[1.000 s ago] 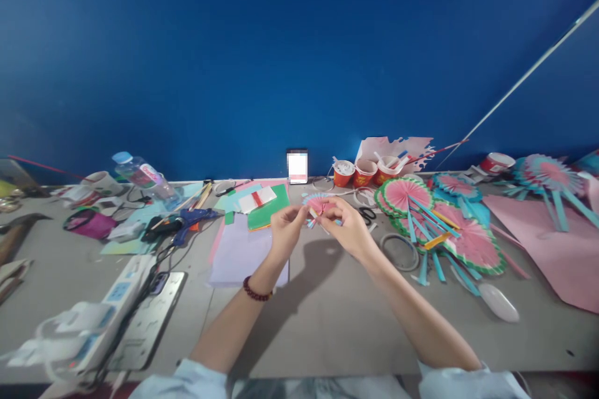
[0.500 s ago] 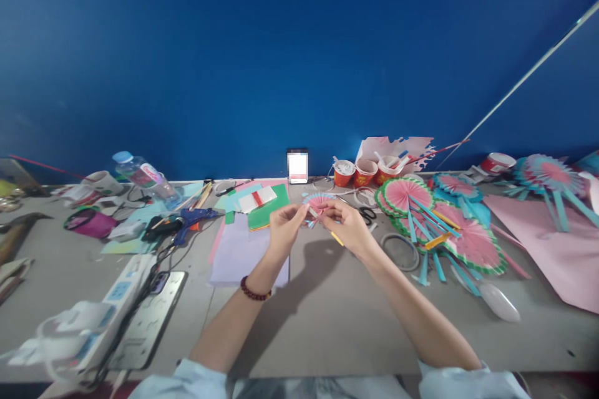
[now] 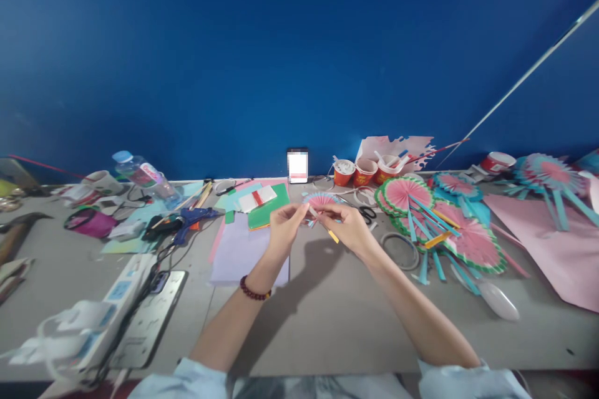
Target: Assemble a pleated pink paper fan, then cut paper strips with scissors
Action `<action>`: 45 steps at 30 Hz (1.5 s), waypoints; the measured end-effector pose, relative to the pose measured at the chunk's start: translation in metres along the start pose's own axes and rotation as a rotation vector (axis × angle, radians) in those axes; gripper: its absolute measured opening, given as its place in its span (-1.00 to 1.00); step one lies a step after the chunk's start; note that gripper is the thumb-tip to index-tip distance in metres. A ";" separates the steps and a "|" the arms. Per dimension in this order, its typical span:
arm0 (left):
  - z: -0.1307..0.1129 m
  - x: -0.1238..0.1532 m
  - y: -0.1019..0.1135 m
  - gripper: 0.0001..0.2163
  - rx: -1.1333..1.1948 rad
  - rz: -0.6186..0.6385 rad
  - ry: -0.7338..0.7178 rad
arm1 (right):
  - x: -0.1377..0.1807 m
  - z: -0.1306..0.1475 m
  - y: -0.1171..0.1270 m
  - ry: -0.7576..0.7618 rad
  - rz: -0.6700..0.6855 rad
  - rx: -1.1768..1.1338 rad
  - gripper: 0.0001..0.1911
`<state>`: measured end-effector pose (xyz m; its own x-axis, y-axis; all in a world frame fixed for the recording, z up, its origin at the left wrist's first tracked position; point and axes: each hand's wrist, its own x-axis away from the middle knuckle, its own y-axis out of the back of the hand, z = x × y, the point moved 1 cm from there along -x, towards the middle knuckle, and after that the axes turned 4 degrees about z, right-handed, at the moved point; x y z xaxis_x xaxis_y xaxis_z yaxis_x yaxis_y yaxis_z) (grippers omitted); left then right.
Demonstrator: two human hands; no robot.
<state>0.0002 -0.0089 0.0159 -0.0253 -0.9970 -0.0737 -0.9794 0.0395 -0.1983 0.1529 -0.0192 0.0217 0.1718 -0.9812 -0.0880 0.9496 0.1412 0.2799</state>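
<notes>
A small pink pleated paper fan with a blue edge is held above the grey table between both my hands. My left hand pinches its left side with closed fingers; a dark red bead bracelet circles that wrist. My right hand grips the fan's right side together with a thin yellow-tipped stick that slants down toward the table. Part of the fan is hidden behind my fingers.
Finished pink, green and blue paper fans lie right, beside a tape ring and scissors. Three red cups and a phone stand at the back. Coloured paper, a glue gun, a bottle and a power strip lie left.
The yellow-tipped stick has appeared below my right hand and shifted slightly up and left. Both hands stay on the fan, almost in place.
</notes>
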 end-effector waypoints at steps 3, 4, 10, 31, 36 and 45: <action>-0.001 0.000 0.000 -0.76 0.010 -0.008 0.019 | 0.000 0.003 0.001 0.002 0.010 0.008 -0.72; -0.001 0.000 0.000 -0.76 0.014 -0.011 0.023 | 0.000 0.005 0.001 0.002 0.019 0.010 -0.73; -0.004 0.000 0.000 -0.75 0.045 -0.019 0.036 | 0.000 0.010 0.002 0.015 0.055 0.058 -0.75; -0.002 -0.004 0.005 -0.72 0.004 -0.042 0.069 | 0.003 0.015 0.007 -0.106 0.257 -0.171 -0.83; -0.005 -0.004 0.006 -0.71 -0.004 -0.052 0.076 | 0.003 0.011 0.011 -0.145 0.330 -0.269 -0.81; -0.004 -0.012 0.016 -0.69 0.050 -0.142 0.086 | 0.002 0.015 0.011 -0.155 0.354 -0.269 -0.76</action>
<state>-0.0162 0.0035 0.0180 0.0936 -0.9947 0.0417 -0.9632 -0.1011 -0.2492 0.1600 -0.0216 0.0389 0.4754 -0.8718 0.1180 0.8775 0.4795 0.0071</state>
